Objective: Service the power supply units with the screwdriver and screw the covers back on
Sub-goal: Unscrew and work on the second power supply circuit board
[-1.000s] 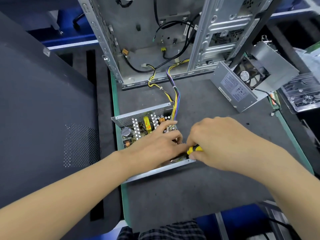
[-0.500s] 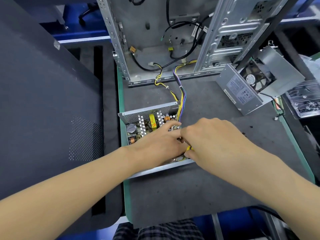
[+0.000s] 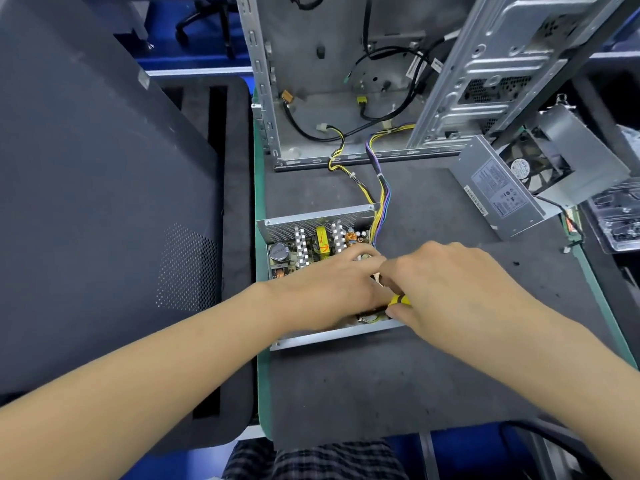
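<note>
Head view: the open PSU (image 3: 311, 244) sits at the left edge of the desk (image 3: 381, 382), bare mat lying in front of it and to its right. Behind it stands a case (image 3: 332, 81), with a second PSU (image 3: 502, 192) at the back right. Inside the open unit are heatsinks, coils and a capacitor (cover off). The left hand (image 3: 332, 289) rests inside, fingers curled; what they touch is hidden. The right hand (image 3: 446, 289) grips the yellow screwdriver (image 3: 399, 301), its tip hidden.

Electronics repair workshop, stripped computer case (image 3: 346, 81), opened power supplies (image 3: 311, 237), work mat (image 3: 381, 393)
</note>
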{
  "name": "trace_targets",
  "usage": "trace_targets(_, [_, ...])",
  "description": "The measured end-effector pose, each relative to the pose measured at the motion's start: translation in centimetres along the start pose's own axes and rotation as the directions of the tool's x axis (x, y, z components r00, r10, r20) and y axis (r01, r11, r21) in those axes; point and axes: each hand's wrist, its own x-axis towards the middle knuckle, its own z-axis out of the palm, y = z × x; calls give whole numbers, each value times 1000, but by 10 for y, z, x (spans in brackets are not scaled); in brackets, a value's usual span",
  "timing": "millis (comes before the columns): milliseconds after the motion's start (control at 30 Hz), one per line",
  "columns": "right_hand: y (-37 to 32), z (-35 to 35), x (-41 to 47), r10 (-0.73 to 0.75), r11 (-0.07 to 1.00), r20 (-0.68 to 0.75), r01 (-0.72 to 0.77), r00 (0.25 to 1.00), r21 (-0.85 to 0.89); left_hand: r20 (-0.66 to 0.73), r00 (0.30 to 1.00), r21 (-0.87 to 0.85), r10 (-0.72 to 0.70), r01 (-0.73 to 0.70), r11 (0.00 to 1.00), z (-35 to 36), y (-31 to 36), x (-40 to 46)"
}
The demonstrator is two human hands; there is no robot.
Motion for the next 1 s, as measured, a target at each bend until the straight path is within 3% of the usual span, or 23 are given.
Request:
trace_targets(200, [4, 1, -3, 6, 999, -17, -5, 1000, 37, 110, 979, -92, -169, 179, 979, -19, -12, -1])
trace_targets(567, [0, -1, -1, 5, 1000, -60, -4, 998, 4, 180, 968, -13, -176, 181, 983, -7, -10, -4])
trace_targets(800, [-16, -10, 5, -31, 996, -65, 25, 997, -91, 237, 941, 438, -243, 120, 891, 2, 0, 1])
trace_targets(1000, [-5, -13, 2, -98, 995, 6, 98, 995, 11, 267, 940, 506, -211, 49, 861, 3, -1, 0])
